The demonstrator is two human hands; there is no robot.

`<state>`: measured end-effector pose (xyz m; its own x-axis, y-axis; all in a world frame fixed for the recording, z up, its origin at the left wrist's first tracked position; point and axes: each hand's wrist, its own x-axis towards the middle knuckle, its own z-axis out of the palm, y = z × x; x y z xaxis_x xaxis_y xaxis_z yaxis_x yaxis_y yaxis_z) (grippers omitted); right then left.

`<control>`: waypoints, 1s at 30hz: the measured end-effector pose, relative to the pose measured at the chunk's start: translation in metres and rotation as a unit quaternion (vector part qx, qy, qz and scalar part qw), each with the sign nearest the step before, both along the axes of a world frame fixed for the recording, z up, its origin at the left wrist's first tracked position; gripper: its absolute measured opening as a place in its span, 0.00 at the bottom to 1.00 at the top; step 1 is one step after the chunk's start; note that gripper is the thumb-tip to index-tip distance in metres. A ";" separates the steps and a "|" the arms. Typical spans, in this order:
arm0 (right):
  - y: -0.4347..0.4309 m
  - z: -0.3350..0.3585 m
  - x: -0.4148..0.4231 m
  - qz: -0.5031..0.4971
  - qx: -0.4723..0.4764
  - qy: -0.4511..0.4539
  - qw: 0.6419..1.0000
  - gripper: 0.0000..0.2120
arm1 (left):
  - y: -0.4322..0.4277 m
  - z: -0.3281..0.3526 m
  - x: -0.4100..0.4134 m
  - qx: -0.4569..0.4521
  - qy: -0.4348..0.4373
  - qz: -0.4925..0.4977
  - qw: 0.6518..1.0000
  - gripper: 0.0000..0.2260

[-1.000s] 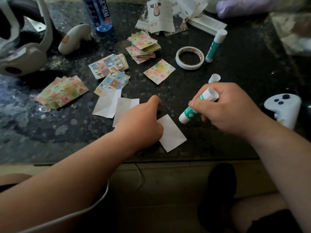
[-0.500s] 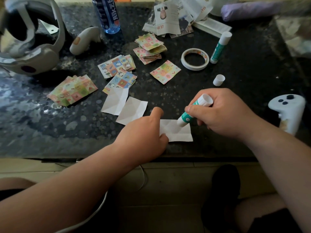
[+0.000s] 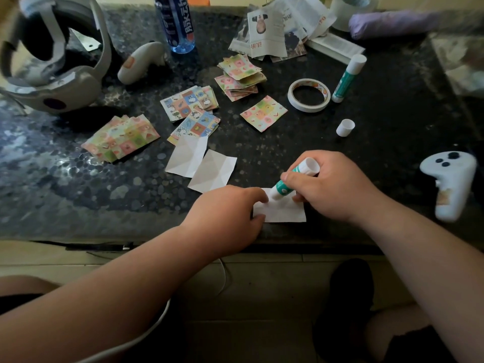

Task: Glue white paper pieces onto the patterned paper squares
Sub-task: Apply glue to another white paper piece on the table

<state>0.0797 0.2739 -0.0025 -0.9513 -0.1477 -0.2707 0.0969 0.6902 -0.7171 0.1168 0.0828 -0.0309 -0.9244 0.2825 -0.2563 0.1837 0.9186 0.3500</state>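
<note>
A white paper piece (image 3: 284, 213) lies near the front edge of the dark speckled table (image 3: 78, 184). My left hand (image 3: 225, 216) presses down on its left side with the fingertips. My right hand (image 3: 330, 187) grips a green and white glue stick (image 3: 293, 179), tilted, its tip touching the paper. Two more white pieces (image 3: 201, 163) lie just beyond. Patterned paper squares sit in piles: a pink-green pile (image 3: 120, 138) at left, a blue pile (image 3: 192, 112) in the middle, a stack (image 3: 239, 76) further back and a single square (image 3: 263, 113).
The glue cap (image 3: 345, 127), a tape roll (image 3: 309, 95) and a second capped glue stick (image 3: 348, 78) lie at the right. A white controller (image 3: 449, 179) sits at far right, another (image 3: 141, 62) by a bottle (image 3: 176, 22). A headset (image 3: 52, 58) is at back left.
The white piece has turned from diagonal to square-on near the table edge. My right hand brought the glue stick's tip down onto it and moved it leftward. My left hand keeps pressing the paper.
</note>
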 end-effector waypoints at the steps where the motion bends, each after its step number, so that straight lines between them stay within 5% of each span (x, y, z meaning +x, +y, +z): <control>1: -0.001 0.000 0.000 -0.001 0.000 0.000 1.000 0.10 | 0.000 0.000 0.000 -0.001 -0.001 -0.001 1.000 0.15; 30: 0.000 0.003 0.002 0.076 0.078 -0.023 0.994 0.07 | 0.003 0.004 -0.011 -0.028 -0.036 0.012 0.999 0.17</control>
